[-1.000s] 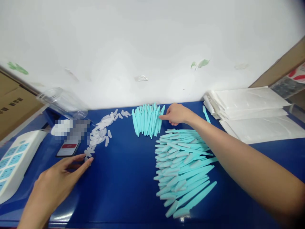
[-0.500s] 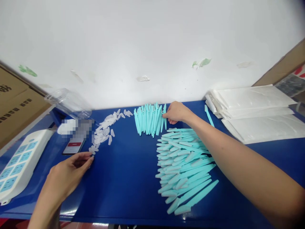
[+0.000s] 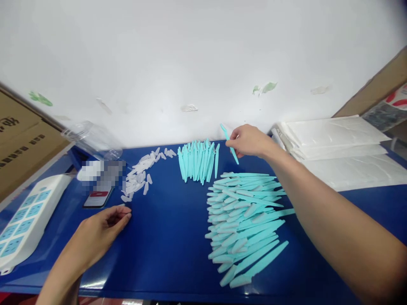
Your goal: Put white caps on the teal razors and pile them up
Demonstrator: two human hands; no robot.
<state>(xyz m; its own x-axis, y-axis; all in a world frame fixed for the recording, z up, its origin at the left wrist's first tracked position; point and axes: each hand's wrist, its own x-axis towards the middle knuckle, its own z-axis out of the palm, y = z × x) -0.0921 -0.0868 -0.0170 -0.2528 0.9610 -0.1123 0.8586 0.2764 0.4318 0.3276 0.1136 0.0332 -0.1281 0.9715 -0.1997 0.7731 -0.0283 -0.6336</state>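
Observation:
In my right hand is a turquoise eyebrow razor, pinched between the fingers and tilted above the back of the blue table. To its left lies a row of similar razors side by side, blade heads away from me. A larger pile of turquoise razors with pale caps on their heads spreads below my right forearm. My left hand rests low at the left with thumb and fingertips pressed together; what they hold, if anything, is hidden. Just beyond it are loose translucent caps.
A white power strip and a phone lie at the left, near a clear plastic jar. White plastic packets are stacked at the right. Cardboard boxes flank the table, and a white wall stands behind.
My right hand has risen from the row, now with a razor in it. The lone razor farther right no longer shows. My left hand has drawn slightly right, away from the caps.

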